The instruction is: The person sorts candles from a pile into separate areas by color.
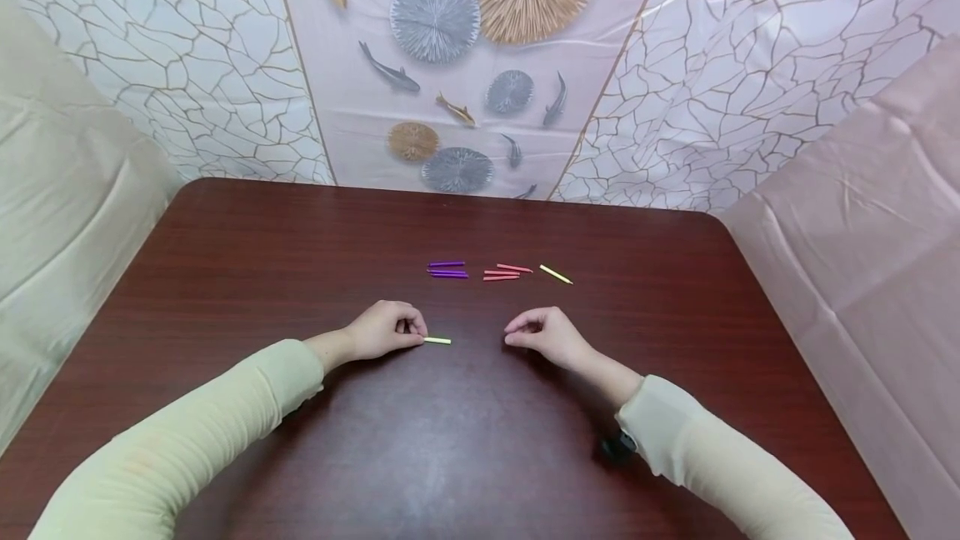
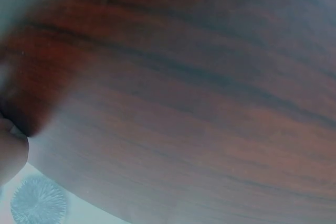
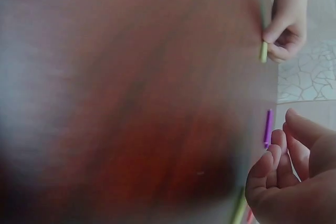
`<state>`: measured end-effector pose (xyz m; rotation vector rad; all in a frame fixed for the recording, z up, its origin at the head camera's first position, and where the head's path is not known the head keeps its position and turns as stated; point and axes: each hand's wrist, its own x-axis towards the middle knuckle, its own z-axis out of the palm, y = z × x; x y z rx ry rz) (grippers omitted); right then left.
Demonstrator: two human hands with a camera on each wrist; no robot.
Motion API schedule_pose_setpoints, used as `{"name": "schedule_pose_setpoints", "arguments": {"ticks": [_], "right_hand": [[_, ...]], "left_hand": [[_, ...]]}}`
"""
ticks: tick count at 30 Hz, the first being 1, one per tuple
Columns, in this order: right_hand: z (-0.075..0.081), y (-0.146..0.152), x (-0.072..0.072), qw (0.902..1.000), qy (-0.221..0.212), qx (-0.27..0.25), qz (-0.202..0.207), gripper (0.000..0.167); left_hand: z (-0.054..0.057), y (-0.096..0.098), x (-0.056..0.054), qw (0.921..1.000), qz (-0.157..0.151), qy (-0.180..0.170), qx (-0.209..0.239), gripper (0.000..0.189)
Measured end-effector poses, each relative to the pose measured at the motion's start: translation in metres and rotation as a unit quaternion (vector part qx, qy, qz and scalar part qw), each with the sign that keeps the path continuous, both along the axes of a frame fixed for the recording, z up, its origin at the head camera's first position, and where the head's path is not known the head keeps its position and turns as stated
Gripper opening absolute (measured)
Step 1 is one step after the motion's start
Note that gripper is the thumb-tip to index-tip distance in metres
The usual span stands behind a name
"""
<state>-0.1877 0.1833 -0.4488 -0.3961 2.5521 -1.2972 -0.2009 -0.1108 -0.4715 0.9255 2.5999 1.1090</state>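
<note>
A thin yellow-green stick (image 1: 437,341) is pinched between the thumb and fingers of my left hand (image 1: 384,330), low over the table. From the right wrist camera the same stick (image 3: 263,52) pokes out past the fingertips. Only a bit of the left hand (image 2: 11,153) enters the left wrist view, at its lower left edge. To the right, my right hand (image 1: 553,337) hovers with loosely bent fingers and holds nothing; the right wrist view has this hand (image 3: 294,166) at the lower right, thumb apart from the fingertips.
Beyond the hands lie purple sticks (image 1: 447,263), pinkish-red sticks (image 1: 501,273) and another yellow-green stick (image 1: 556,274), in a row on the dark brown table (image 1: 300,248). Patterned cloth (image 1: 510,65) hangs behind the far edge, with plain cloth on both sides.
</note>
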Motion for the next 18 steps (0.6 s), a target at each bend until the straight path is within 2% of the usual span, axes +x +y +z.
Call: {"name": "schedule_pose_setpoints", "arguments": {"ticks": [7, 14, 18], "right_hand": [[-0.004, 0.011, 0.012, 0.9997, -0.015, -0.016, 0.007, 0.014], [-0.008, 0.013, 0.012, 0.9991, -0.014, -0.029, 0.027, 0.015], [-0.007, 0.012, 0.013, 0.9989, -0.011, -0.031, 0.033, 0.014]], "left_hand": [[0.002, 0.000, -0.001, 1.0000, -0.004, 0.000, -0.001, 0.005], [0.006, 0.002, 0.001, 1.0000, -0.002, -0.004, 0.000, 0.008], [0.006, 0.005, -0.003, 0.9999, 0.002, -0.007, 0.007, 0.007]]}}
